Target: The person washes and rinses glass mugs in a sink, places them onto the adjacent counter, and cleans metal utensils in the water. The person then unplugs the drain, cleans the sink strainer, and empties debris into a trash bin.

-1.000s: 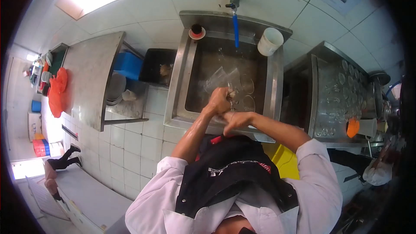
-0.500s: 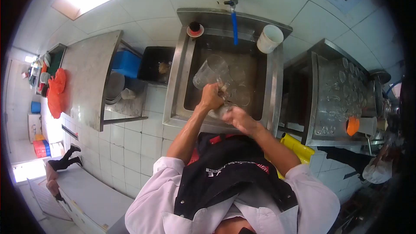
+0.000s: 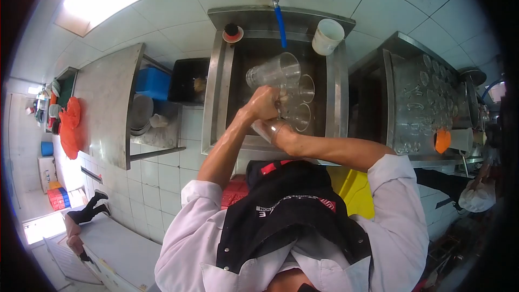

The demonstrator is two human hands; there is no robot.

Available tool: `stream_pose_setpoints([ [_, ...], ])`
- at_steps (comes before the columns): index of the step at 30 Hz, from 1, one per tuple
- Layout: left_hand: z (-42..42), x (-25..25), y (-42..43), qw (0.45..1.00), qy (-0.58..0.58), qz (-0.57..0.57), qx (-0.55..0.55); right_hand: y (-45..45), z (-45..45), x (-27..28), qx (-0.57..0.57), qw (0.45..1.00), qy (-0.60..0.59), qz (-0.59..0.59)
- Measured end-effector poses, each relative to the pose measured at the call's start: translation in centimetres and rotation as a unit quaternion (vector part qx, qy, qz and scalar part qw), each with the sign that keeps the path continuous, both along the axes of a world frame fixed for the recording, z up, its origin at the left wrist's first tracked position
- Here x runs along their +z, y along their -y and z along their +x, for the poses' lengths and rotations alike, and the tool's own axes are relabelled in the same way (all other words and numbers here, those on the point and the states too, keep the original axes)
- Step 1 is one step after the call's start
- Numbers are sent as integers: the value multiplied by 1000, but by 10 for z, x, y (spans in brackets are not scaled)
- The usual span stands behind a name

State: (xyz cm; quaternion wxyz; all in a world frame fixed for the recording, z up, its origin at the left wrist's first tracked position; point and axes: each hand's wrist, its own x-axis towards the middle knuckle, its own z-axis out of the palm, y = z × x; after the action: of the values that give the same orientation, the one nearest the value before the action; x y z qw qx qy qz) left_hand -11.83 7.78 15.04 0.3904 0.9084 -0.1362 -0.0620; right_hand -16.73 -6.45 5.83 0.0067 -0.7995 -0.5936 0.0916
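Note:
My left hand (image 3: 264, 103) is closed round the handles of several clear glass mugs over the sink. The largest, a clear glass vessel (image 3: 284, 70), lies tilted beyond my knuckles, and smaller mugs (image 3: 304, 116) stick out to the right of my fingers. Just below, near the sink's front rim, my right hand (image 3: 282, 136) is at another clear glass (image 3: 265, 128), with its fingers partly hidden by the glass and its glare. Both hands are close together above the metal sink (image 3: 336, 103).
A blue hose (image 3: 280, 27) hangs over the sink, between a red and black item (image 3: 232, 32) and a white bucket (image 3: 327, 38) on its rim. Many glasses (image 3: 427, 97) stand on the right-hand counter. A black tub (image 3: 186, 78) stands left. Another person (image 3: 478, 194) is far right.
My left hand has lifted the glass mugs upward and away from me, and they now show clearly. My right hand has shifted left, close under my left hand. The view has moved slightly.

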Motion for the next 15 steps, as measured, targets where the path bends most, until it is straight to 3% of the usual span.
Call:
stream_pose_setpoints([
  [2,2,18,-5,999,-17,-44,9,-1,8,12,-96,989,-104,45],
  [3,2,3,-9,990,-35,-134,28,6,14,60,-61,996,-64,-13],
  [4,3,0,-13,990,-33,-129,49,14,20,101,-28,997,-23,-71],
  [7,3,-16,-20,983,-40,-135,119,55,29,144,-13,997,7,77],
  [10,-3,-14,-29,982,-42,-123,137,96,48,177,-159,947,-181,213],
  [13,-7,-13,-32,981,-25,-141,128,90,50,193,-338,861,-205,320],
  [15,-10,-6,-31,980,-37,-148,128,84,55,178,-241,895,-277,253],
])
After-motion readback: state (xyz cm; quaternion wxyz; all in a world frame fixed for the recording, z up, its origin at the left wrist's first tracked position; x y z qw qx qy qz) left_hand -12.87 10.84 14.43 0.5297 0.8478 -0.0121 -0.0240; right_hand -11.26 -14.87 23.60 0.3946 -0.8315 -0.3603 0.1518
